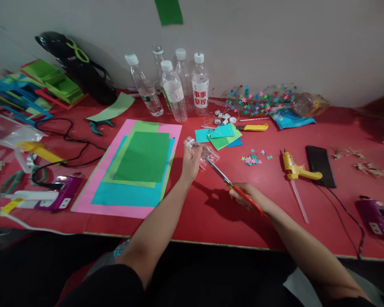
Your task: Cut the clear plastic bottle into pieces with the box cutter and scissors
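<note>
My left hand [192, 162] is closed round a clear plastic bottle piece [211, 154] near the middle of the red table [198, 221]. The neck of the piece points up and to the left. In my right hand [248, 196] are red-handled scissors [222, 175], held by the handles. Their blade tips touch or overlap the right part of the plastic. Whether the blades have plastic between them is too small to tell. Small coloured stars [254, 158] and green and blue paper pieces [222, 134] lie just beyond my hands.
Capped bottles [174, 94] stand at the wall. Stacked coloured sheets [141, 157] lie left. To the right are a yellow glue gun [294, 168], a black phone-like object [320, 166] and a purple power box [377, 217]. A yellow knife [256, 127] lies behind the stars.
</note>
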